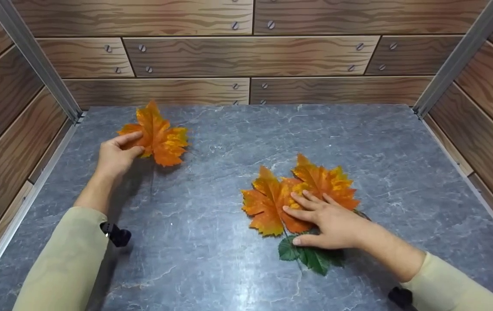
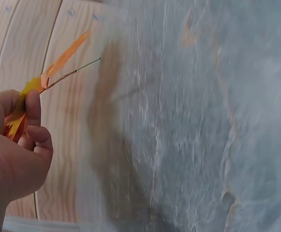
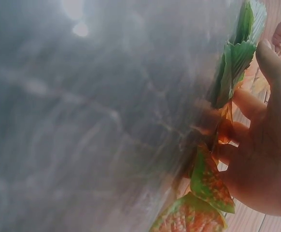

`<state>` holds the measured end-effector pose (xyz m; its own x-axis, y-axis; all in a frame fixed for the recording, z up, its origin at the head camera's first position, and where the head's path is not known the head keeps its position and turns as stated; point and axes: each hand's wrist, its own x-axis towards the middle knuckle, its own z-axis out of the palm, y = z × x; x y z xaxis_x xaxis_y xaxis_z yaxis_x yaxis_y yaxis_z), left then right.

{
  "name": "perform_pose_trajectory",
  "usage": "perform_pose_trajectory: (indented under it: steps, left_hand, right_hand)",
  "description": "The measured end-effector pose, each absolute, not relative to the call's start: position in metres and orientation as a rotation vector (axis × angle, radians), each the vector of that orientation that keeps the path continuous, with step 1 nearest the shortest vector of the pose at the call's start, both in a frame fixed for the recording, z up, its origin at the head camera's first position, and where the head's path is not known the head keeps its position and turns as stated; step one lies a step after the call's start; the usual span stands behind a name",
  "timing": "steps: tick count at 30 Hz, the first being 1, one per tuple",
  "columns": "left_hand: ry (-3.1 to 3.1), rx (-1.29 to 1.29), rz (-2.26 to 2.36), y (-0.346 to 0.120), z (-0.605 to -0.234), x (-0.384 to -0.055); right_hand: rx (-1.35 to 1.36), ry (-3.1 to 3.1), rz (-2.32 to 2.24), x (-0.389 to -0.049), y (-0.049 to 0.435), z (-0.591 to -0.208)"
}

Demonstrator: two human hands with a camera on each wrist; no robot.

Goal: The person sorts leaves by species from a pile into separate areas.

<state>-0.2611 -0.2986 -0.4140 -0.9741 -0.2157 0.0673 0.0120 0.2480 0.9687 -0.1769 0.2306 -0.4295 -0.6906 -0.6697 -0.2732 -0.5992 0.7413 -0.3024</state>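
Note:
At the far left of the table, my left hand (image 1: 119, 157) pinches an orange and yellow artificial maple leaf (image 1: 157, 134) by its left side. The left wrist view catches this leaf (image 2: 65, 58) nearly edge-on, its thin stem pointing away over the table. My right hand (image 1: 335, 222) lies with spread fingers over a cluster right of the middle. Under it are two orange maple leaves, one to the left (image 1: 261, 203) and one behind (image 1: 328, 179), plus dark green leaves (image 1: 315, 259) by the thumb. In the right wrist view a green and reddish mottled leaf (image 3: 210, 183) shows below the palm.
The grey marbled tabletop (image 1: 194, 242) is bounded by wood-patterned panels (image 1: 250, 56) at the back and both sides. Metal posts rise at the far left corner (image 1: 52, 69) and far right corner (image 1: 449, 69). Dark wrist devices hang at the left cuff (image 1: 116, 234) and right cuff (image 1: 400, 297).

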Motion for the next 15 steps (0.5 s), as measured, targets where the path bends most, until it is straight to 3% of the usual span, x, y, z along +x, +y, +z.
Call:
perform_pose_trajectory:
  steps: [15]
  left_hand:
    - [-2.451, 0.285, -1.946, -0.325, -0.442, -0.280]
  right_hand:
    - [-0.969, 2.571, -0.280, -0.177, 0.231, -0.430]
